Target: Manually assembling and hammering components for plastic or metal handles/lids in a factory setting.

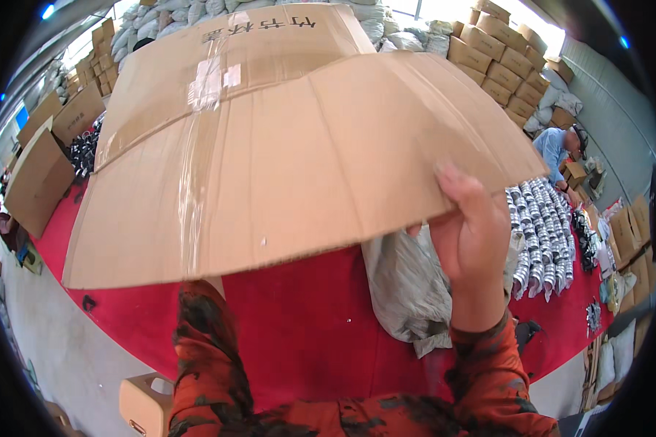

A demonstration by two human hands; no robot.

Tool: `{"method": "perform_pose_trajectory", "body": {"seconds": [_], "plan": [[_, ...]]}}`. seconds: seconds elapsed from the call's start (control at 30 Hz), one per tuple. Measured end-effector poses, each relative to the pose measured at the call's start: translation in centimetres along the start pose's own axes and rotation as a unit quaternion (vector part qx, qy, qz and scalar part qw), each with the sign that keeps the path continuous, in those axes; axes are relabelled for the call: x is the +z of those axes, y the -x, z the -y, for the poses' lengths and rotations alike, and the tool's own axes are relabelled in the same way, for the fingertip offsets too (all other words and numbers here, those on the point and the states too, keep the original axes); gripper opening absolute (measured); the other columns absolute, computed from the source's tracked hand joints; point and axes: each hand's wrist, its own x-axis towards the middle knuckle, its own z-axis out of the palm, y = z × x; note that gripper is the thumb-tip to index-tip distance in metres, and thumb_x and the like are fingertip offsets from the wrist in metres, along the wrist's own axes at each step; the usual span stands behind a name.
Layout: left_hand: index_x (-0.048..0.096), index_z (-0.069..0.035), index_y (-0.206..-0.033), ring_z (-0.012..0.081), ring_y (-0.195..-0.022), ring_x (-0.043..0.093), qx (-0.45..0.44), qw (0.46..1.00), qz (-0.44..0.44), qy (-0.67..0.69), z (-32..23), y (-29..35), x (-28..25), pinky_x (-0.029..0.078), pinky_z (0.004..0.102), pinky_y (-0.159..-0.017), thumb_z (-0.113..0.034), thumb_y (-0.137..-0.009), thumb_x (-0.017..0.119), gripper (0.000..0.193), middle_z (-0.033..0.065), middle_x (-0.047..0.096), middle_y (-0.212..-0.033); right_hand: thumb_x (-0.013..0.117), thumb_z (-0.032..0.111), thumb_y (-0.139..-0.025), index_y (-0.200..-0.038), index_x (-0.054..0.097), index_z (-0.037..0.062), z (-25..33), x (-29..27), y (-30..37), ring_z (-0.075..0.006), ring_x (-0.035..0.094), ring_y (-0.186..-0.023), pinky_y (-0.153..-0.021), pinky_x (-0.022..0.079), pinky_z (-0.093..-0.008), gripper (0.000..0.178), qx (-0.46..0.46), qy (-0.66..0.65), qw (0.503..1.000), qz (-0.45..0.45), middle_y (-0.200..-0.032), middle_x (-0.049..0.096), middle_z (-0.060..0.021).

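A large brown cardboard box (262, 175), with strips of clear tape and dark print on its far panel, spans the middle of the view. My right hand (470, 226) grips the near edge of its wide flap at the right, thumb on top and fingers mostly hidden underneath. My left forearm reaches under the near left part of the cardboard, which hides the left hand and its fingers. Below the flap, close to my right wrist, a crumpled grey-white woven sack (408, 288) lies on the red-covered table (299, 328).
Rows of silvery stacked parts in clear plastic (539, 233) lie at the right, near a person in blue (557, 149). Black items (86, 149) and an open carton (40, 182) sit at the left. A tan stool (144, 408) stands near left. Stacked cartons (499, 62) rise behind.
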Motion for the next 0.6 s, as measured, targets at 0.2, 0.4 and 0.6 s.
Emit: {"method": "perform_pose_trajectory", "body": {"seconds": [0.2, 0.4, 0.6], "plan": [[0.011, -0.012, -0.146, 0.037, -0.127, 0.037, 0.002, 1.0, -0.009, -0.019, 1.6, -1.6, 1.0, 0.041, 0.0538, -0.097, -0.054, -0.087, 0.049, 0.082, 0.0149, 0.022, -0.147, 0.051, 0.007, -0.086, -0.113, 0.047, -0.007, -0.5, -1.1, 1.5, -0.0229, 0.061, -0.063, -0.047, 0.05, -0.0309, 0.031, 0.009, 0.05, 0.999, 0.014, -0.086, 0.06, -0.0138], [0.013, -0.012, -0.146, 0.0361, -0.127, 0.038, 0.01, 1.0, -0.007, -0.029, 2.1, -0.1, 1.5, 0.042, 0.0528, -0.097, -0.053, -0.087, 0.05, 0.081, 0.0145, 0.024, -0.147, 0.05, 0.006, -0.086, -0.105, 0.052, -0.0071, -1.5, -2.8, 1.0, -0.0228, 0.061, -0.063, -0.048, 0.05, -0.0306, 0.024, 0.042, 0.02, 0.999, -0.025, -0.084, 0.061, -0.015], [0.015, -0.011, -0.145, 0.0352, -0.126, 0.039, 0.02, 0.999, -0.009, -0.038, 2.6, 1.9, 1.6, 0.042, 0.0519, -0.096, -0.052, -0.087, 0.05, 0.079, 0.0142, 0.026, -0.146, 0.046, 0.007, -0.087, -0.111, 0.05, -0.0073, -0.7, -2.8, 2.5, -0.0222, 0.061, -0.063, -0.044, 0.046, -0.0306, 0.028, 0.031, -0.027, 0.998, -0.049, -0.089, 0.062, -0.0156]]}}
